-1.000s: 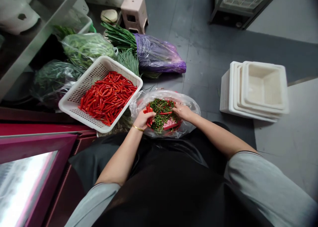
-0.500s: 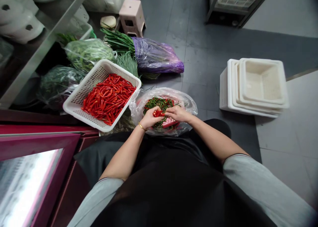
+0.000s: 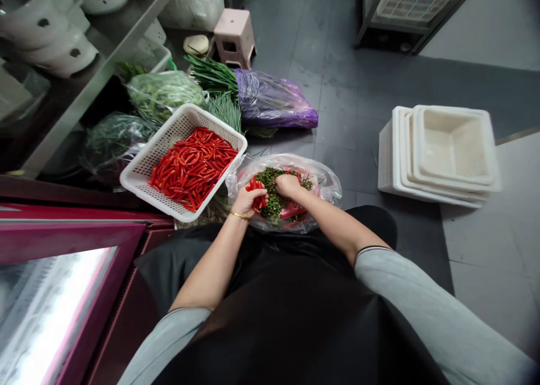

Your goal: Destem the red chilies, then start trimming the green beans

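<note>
My left hand (image 3: 244, 201) is closed around a bunch of red chili peppers (image 3: 255, 188), at the left side of a clear plastic bag (image 3: 331, 177). My right hand (image 3: 288, 186) is curled over the green chili stems (image 3: 274, 202) inside that bag; its fingertips are hidden, so what it pinches does not show. Some red and pink shows among the stems to the right. Left of the bag, a white perforated basket (image 3: 141, 174) holds a heap of loose red chili peppers (image 3: 192, 168).
Behind the basket lie bagged greens (image 3: 164, 93) and long green stalks in a purple bag (image 3: 278, 101). A pink stool (image 3: 234, 31) stands farther back. Stacked white baskets (image 3: 455, 171) are on the floor at right. A metal shelf (image 3: 101, 53) and a magenta-framed cabinet (image 3: 80, 312) flank the left side.
My hands have parted: the left has shifted left with the red chili peppers, and the right has left them and moved up-left onto the green stems. The whole view has shifted slightly.
</note>
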Available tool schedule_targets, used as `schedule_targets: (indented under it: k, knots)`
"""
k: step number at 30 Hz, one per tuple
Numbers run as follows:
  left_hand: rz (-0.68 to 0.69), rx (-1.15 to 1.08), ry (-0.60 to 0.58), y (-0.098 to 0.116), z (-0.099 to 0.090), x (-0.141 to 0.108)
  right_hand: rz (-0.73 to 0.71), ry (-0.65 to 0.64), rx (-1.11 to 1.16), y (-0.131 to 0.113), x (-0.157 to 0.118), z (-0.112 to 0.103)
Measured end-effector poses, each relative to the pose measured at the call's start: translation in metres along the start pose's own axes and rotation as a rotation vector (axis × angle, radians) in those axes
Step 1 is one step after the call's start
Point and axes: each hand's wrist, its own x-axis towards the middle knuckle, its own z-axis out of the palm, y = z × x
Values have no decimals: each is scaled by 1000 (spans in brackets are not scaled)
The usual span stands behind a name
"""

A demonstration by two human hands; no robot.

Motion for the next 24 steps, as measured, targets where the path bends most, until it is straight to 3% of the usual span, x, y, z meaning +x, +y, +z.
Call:
schedule_targets:
  k: [3, 5, 7, 10, 13, 19, 24]
  knots:
    - [43, 43, -30, -9, 6, 7, 13, 12, 208, 18, -7, -3]
    - [84, 136, -55, -19, 14, 12, 12, 6, 467, 27, -23, -1]
    - [89, 190, -59, -31, 22, 15, 2, 66, 576, 26, -41, 4]
    - [-68, 133, -69, -45, 32, 12, -74, 219, 318, 14, -56, 14]
    - [-147, 130, -3, -43, 28, 6, -153, 210, 21, 6, -44, 16]
    - [93, 153, 97, -8, 1, 4, -326, 33, -192, 13, 4, 4]
    - [206, 354, -3, -13, 1, 17, -333, 75, -141, 44, -18, -11]
